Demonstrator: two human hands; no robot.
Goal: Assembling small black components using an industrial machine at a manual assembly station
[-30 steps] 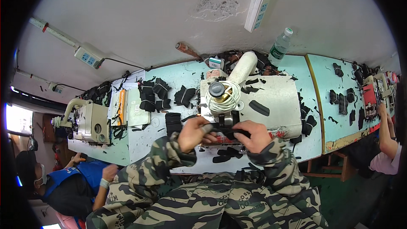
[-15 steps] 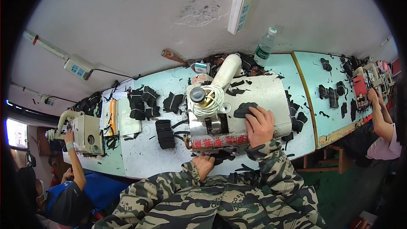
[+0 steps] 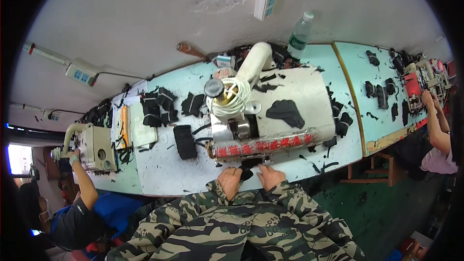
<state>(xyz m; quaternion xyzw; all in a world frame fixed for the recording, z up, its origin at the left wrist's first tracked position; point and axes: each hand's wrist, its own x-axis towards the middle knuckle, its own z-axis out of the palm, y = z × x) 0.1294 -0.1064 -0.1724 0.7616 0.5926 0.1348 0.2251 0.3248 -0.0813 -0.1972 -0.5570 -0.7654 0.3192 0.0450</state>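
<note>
Bunched black sock fabric point(image 3: 249, 164) sits at the front edge of a cream sewing machine point(image 3: 270, 140). My left hand point(image 3: 229, 182) is closed on its left side, fingers bent. From the right, my right hand point(image 3: 271, 177) pinches at the fabric's other edge; its fingertips are partly hidden. A single black sock point(image 3: 286, 113) lies flat on the machine's top, with neither hand on it. White cord point(image 3: 231, 97) is coiled around the machine's dark knob point(image 3: 214, 88).
Tied black bundles point(image 3: 192, 104) and a stack of black pieces point(image 3: 184, 142) lie left of the machine; more bundles point(image 3: 344, 123) lie right. A water bottle point(image 3: 299, 36) stands behind. Co-workers use machines at both sides, one cream point(image 3: 95, 149), one red point(image 3: 412, 84).
My right hand has let go of the sock on the machine's top and come down to the front edge beside my left hand. That sock now lies spread out. The view has shifted slightly.
</note>
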